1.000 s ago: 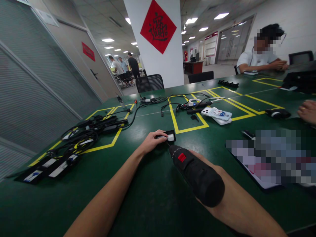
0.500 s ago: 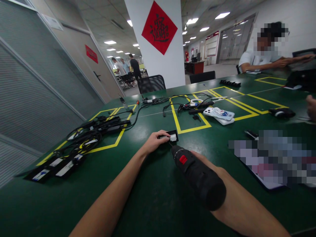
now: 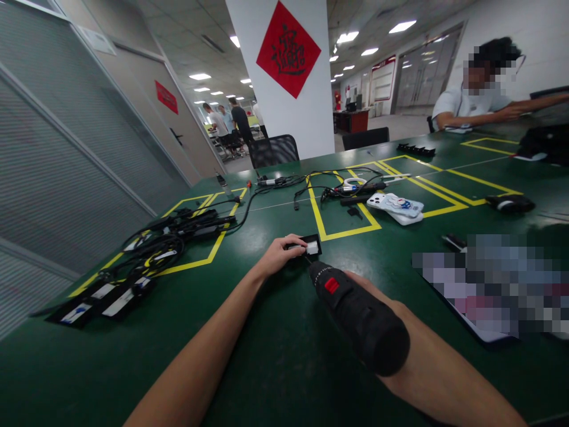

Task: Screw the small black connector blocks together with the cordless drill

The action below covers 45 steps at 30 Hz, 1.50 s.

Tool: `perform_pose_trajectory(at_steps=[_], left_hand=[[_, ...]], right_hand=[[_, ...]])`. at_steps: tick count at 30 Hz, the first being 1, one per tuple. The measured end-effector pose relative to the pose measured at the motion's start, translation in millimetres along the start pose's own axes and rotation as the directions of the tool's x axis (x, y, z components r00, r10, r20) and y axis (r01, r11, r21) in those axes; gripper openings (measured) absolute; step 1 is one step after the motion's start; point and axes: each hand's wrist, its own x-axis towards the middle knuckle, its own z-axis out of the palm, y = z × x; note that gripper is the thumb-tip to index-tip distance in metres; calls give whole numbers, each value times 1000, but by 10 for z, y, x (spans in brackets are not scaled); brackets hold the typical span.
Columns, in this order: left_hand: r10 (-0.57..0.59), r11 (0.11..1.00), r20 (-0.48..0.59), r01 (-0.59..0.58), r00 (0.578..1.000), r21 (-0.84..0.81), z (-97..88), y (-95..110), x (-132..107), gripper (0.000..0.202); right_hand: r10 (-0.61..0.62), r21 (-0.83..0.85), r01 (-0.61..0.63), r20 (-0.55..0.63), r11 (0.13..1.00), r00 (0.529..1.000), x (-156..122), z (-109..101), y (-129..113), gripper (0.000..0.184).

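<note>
Grips the drill in the right hand, nearest of all, with fingers clamped on it but mostly hidden behind its black body. Carries a red switch on top of that body and points the thin bit away, toward the left fingertips. Cannot tell at this size whether the tip touches anything.

Rests the left hand just ahead of the bit, with thumb and forefinger over the left part of a small black holder lying on the green table. Cannot tell whether to call it a pinch or only a press. Leaves a white block in view at the holder's right end, just beside the fingertips.

Has, to the right, a flat item blurred by pixelation, and to the left, black pieces with white faces near a tangle of black cables. Has farther on, partly within yellow tape, a phone in a patterned case on top of a white one, beside more cables and a white ring.

Ends beyond the table with a mesh chair, a seated person in white at right and a pillar bearing a red diamond sign.
</note>
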Motion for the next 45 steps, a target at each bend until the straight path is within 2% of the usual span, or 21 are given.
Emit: perform_pose_trajectory(at_steps=[3,9,15,23,29,40,45], left_hand=[[9,1000,1,-9,1000,-4,-1,-9,-1,28],[-1,1000,-3,1,1000,-11,1,-33,5,29],[-2,1000,-2,2,1000,-29,-1,-41,4,28],[-20,999,-2,20,1000,-35,1,-37,8,27],[-30,998,10,31,999,-46,3,-1,-11,29],[-18,1000,31,19,999,-24,-15,25,-18,28],[-6,1000,39,6,999,-16,-28,33,-18,28]], right_hand=[[-3,-37,5,39,999,999,-6,-5,-32,81],[9,-24,-8,43,1000,999,-4,-3,-32,80],[15,-114,-10,48,993,999,-27,-15,28,81],[-7,-53,9,30,999,1000,33,-26,-15,80],[-9,-84,12,40,996,999,33,-59,-49,76],[-1,-112,7,49,994,999,6,-38,44,81],[51,-117,-49,14,992,999,-12,-46,120,86]])
